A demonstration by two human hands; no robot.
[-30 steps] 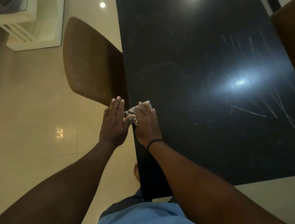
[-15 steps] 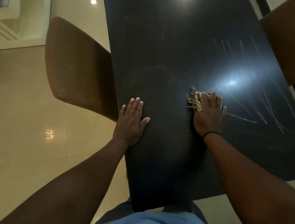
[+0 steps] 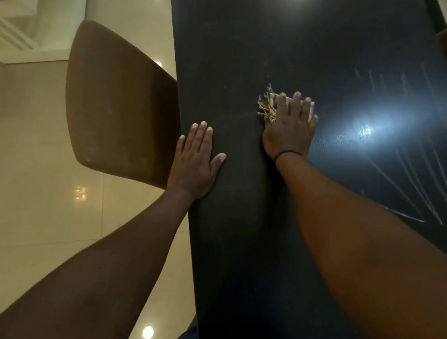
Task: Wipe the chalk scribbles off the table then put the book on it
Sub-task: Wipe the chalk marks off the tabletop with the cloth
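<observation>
1. Right hand (image 3: 289,129), fingers straight, presses a frayed cloth (image 3: 270,105) flat on the black table (image 3: 236,251) at frame centre.
2. Left hand (image 3: 194,164) rests flat, fingers extended, at the table's left edge.
3. Chalk scribbles (image 3: 415,191) remain right of centre.
4. Brown chair (image 3: 119,106) stands left.

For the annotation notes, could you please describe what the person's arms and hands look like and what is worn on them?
Both forearms are bare, with no sleeves reaching them. The right hand has a thin dark band around its wrist. The left hand shows no band, watch or ring. Neither hand wears a glove.
</observation>
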